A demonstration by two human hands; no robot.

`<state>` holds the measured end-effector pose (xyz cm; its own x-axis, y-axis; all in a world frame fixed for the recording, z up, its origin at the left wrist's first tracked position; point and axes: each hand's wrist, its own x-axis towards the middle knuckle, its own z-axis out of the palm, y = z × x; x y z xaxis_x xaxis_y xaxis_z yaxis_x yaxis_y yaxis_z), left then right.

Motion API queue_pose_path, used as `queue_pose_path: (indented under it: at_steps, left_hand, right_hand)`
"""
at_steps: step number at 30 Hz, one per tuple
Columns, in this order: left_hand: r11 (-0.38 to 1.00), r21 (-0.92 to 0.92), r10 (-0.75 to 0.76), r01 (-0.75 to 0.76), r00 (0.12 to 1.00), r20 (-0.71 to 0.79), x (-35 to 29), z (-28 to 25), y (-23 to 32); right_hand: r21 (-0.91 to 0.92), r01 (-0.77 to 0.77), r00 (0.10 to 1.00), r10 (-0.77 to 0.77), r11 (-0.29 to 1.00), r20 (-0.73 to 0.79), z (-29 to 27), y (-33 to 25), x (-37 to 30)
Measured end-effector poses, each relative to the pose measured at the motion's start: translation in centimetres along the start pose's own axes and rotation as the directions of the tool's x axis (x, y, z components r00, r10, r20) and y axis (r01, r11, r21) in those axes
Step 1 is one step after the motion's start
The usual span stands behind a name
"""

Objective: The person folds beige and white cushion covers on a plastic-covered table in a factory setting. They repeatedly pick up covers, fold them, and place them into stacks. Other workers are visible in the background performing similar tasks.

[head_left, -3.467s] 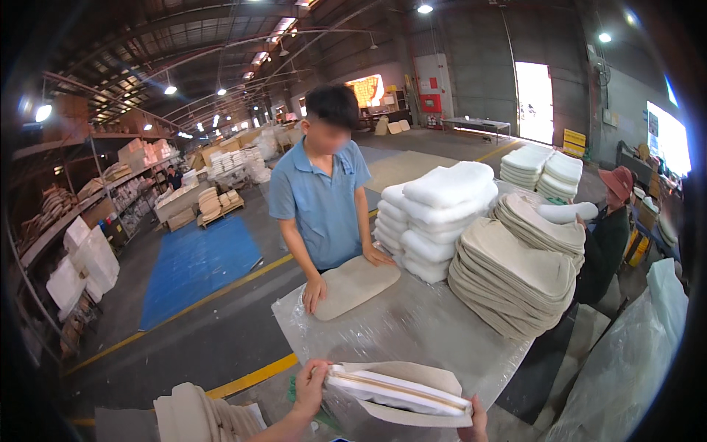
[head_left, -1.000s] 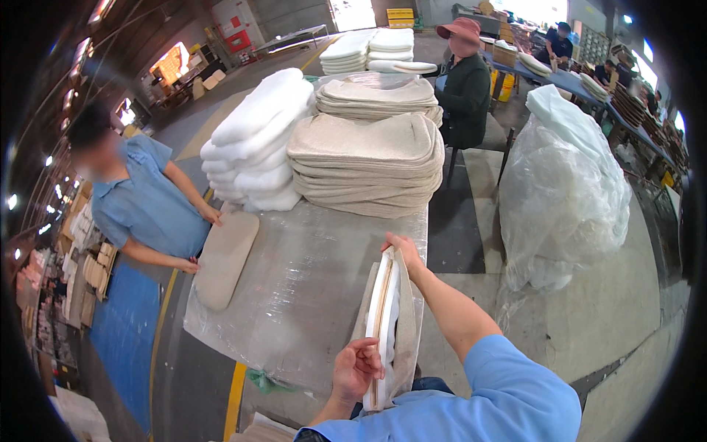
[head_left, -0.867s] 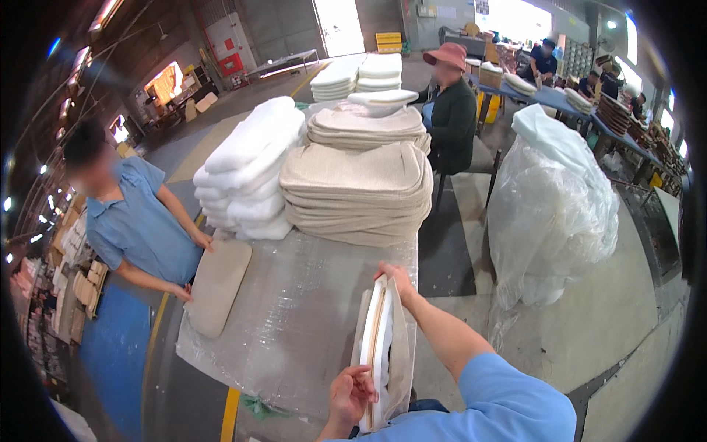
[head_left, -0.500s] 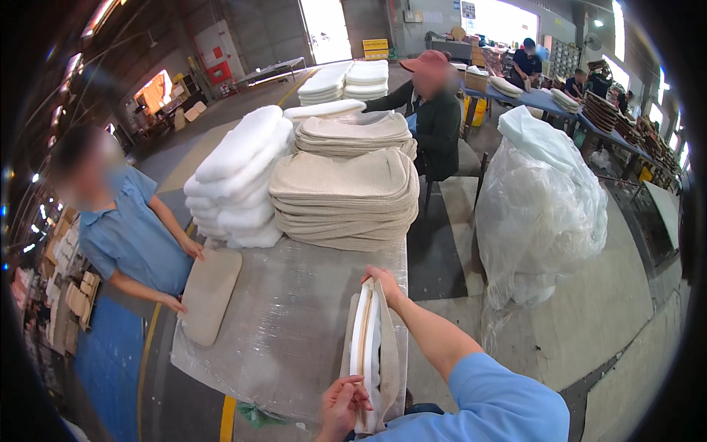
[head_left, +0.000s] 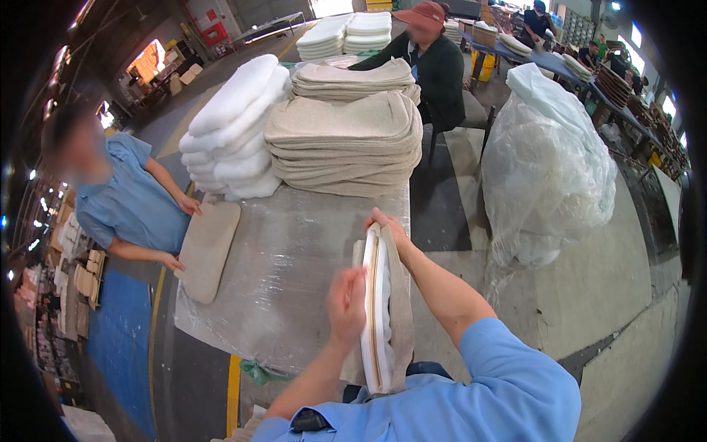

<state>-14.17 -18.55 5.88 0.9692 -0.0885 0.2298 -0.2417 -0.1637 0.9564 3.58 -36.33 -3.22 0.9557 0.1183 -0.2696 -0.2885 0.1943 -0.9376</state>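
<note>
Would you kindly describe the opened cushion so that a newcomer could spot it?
Find the plastic-wrapped table. At its near right edge, the right hand holds the far end of the opened cushion. Unlike the beige stack, it shows white between beige flaps.

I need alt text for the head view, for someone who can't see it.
The wearer's right hand holds the far end of an open beige cover with white padding inside, the blurred left hand close by. At left, a co-worker holds a flat beige piece at a table with stacked white pads.
</note>
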Motion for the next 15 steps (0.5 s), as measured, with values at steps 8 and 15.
queue_pose_path:
  at_steps: [8,15]
  left_hand:
    - [0.980,0.193,-0.048,0.050,0.999,-0.015,12.4,0.8,-8.1]
    - [0.975,0.216,-0.062,0.045,0.996,0.070,15.3,2.2,-9.4]
  right_hand:
    - [0.294,0.031,0.993,-0.063,0.955,0.101,2.4,-1.6,-5.4]
    - [-0.288,0.060,0.982,-0.109,0.956,-0.157,1.4,-2.0,-6.9]
